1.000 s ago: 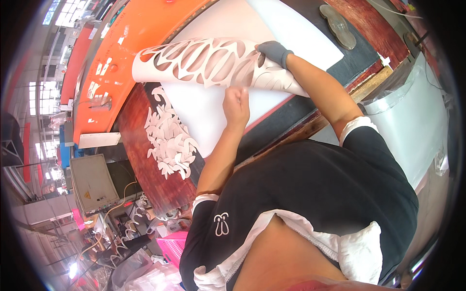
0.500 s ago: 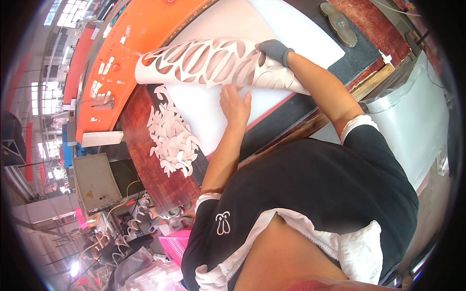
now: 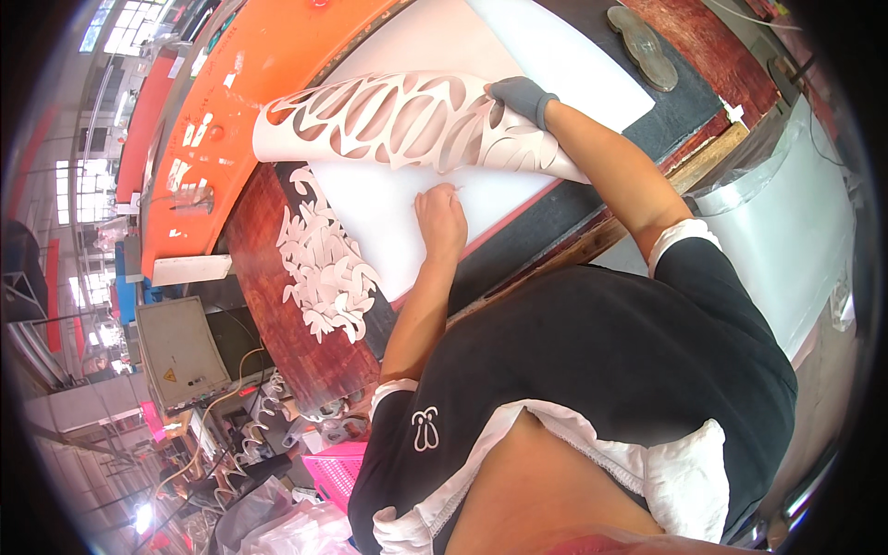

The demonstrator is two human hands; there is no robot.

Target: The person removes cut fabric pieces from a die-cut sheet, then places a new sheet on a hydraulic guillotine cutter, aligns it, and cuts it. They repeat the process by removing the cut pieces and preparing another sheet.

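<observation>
- Head view looks down on a person in a black top leaning over a desk (image 3: 277, 305) with a dark red wooden surface.
- On the desk lies a white cutting board (image 3: 518, 55), with a thin red edge along its near side.
- A pale sheet riddled with leaf-shaped cut-out holes (image 3: 398, 120) is lifted off the white board and curls over itself, its left end reaching toward the orange machine body (image 3: 240, 102) behind the desk.
- The right hand (image 3: 520, 96), in a grey glove, is clenched on the right part of the cut-out sheet, holding it raised above the board.
- The left hand (image 3: 441, 217) is bare and rests on the white board just below the lifted sheet; its fingers point up toward the sheet's lower edge, but I cannot tell whether they pinch anything.
- A heap of pale cut pieces (image 3: 324, 268) lies on the red wood to the left of the board, near the left hand but not touching it.
- A flat oval sole-shaped form (image 3: 643, 35) rests on the dark mat beyond the board's far right corner, well apart from both hands.
- Left of the desk and lower down stands a grey control box (image 3: 180, 347) with cables running from it.
- A pink plastic basket (image 3: 328, 467) sits on the floor beside the person's left side.
- To the right stands a bin lined with clear plastic film (image 3: 786, 222).
</observation>
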